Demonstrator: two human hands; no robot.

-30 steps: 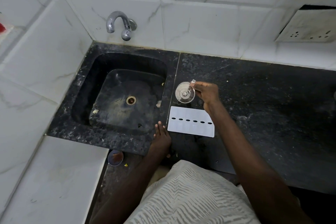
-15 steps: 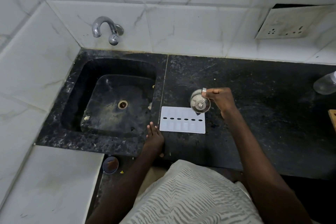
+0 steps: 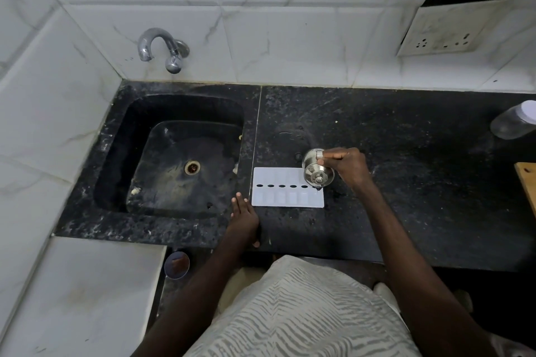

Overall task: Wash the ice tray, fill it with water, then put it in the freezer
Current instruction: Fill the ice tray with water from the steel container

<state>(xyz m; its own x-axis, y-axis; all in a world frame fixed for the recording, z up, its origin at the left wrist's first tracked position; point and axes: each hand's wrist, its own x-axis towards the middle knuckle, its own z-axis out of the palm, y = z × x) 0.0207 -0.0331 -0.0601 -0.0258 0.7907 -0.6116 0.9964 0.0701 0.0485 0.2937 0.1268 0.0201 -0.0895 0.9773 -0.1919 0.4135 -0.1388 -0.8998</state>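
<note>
Likely filling tray (image 3: pixel 287 197), flat on tabletop (image 3: pixel 406 182) at 3 o'clock of sink (image 3: pixel 116 153). Holding cup (image 3: pixel 316 172) tipped over its 3 o'clock end, right grip (image 3: pixel 346 166) curled round it; left grip (image 3: pixel 245 216) spread flat at tray's 7 o'clock. Might overshoot the edge if tipped fast. Jar (image 3: pixel 513 122) far off at 2 o'clock, nothing blocking

clothing: loose cream garment (image 3: pixel 304 313) printed all over with wavy grey zebra-like stripes | fabric: thin, lying in soft folds, stripes running mostly crosswise | arms: left arm (image 3: pixel 203 284) and right arm (image 3: pixel 406 255) bare along all that shows | hands: left hand (image 3: pixel 243 217) and right hand (image 3: pixel 346 166) bare
</note>
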